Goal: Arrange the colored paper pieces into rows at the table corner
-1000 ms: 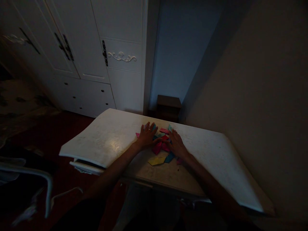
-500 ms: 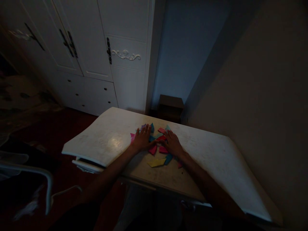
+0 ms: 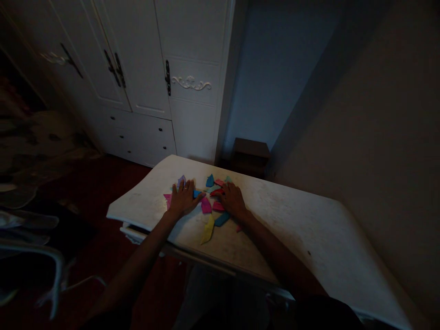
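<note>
Small coloured pieces that look like folded paper lie in a loose cluster on the white tabletop (image 3: 275,220). My left hand (image 3: 182,200) rests flat with its fingers spread, covering part of the cluster. Around it are a purple piece (image 3: 181,178), a pink piece (image 3: 167,198) and a bright blue piece (image 3: 197,194) by the thumb. My right hand (image 3: 233,200) lies over the other side, fingers apart, touching a red piece (image 3: 216,193). Between and below the hands are a magenta piece (image 3: 206,206), a yellow piece (image 3: 207,230) and a teal piece (image 3: 222,219).
A partly open drawer (image 3: 134,233) juts from the table's left front. Beyond the table stand a white wardrobe (image 3: 195,119) and a small brown cabinet (image 3: 252,149). A wall (image 3: 360,114) runs along the right. A pale curved metal frame (image 3: 57,270) is at lower left.
My hands have moved apart, the left one further left. The pieces are more spread out, and the yellow piece has turned from lying sideways to pointing toward me. The view has shifted slightly.
</note>
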Available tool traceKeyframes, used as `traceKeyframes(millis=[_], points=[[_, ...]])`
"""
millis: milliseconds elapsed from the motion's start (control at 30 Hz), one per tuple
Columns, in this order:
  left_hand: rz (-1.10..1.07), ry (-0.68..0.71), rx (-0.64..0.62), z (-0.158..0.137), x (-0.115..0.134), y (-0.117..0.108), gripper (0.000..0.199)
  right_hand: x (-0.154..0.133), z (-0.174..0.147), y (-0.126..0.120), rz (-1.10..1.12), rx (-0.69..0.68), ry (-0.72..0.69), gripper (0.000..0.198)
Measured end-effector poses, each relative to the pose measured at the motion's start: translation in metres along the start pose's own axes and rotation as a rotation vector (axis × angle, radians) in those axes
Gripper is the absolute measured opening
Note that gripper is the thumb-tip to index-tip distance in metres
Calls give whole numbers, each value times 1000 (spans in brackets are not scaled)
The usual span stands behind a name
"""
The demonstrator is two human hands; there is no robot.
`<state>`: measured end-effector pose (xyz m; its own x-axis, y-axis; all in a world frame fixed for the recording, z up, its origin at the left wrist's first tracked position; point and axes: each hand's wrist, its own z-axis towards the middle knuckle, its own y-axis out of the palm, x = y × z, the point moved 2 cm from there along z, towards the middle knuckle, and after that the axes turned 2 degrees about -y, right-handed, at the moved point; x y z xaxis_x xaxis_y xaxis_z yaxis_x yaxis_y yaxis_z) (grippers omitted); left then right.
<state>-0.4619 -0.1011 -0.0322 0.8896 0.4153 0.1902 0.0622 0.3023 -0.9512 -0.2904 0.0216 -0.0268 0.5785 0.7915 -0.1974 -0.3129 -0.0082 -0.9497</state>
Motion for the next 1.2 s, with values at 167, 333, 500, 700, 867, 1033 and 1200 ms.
traceKeyframes(millis=[167,333,500,700,867,1033,1200], points=[[-191,-13,113,2,-5,-6,60,-3,0,-8,-49,104,58,54],[-392,-159,264,4,-13,-9,44,-19,23,-13,-49,63,-95,54],[-486,-202,324,3,-21,-6,39,-35,43,-5,-52,-103,-257,44],[-524,-234,358,2,-23,-8,37,-30,35,-6,-55,-112,-180,30],[-487,-223,435,-3,-18,-17,33,-22,24,-14,43,-56,-182,30],[-347,-134,479,-9,-10,-27,29,-3,7,-26,91,-17,-193,33],[-165,13,302,-14,7,-25,30,16,-9,-36,39,-124,-152,30]])
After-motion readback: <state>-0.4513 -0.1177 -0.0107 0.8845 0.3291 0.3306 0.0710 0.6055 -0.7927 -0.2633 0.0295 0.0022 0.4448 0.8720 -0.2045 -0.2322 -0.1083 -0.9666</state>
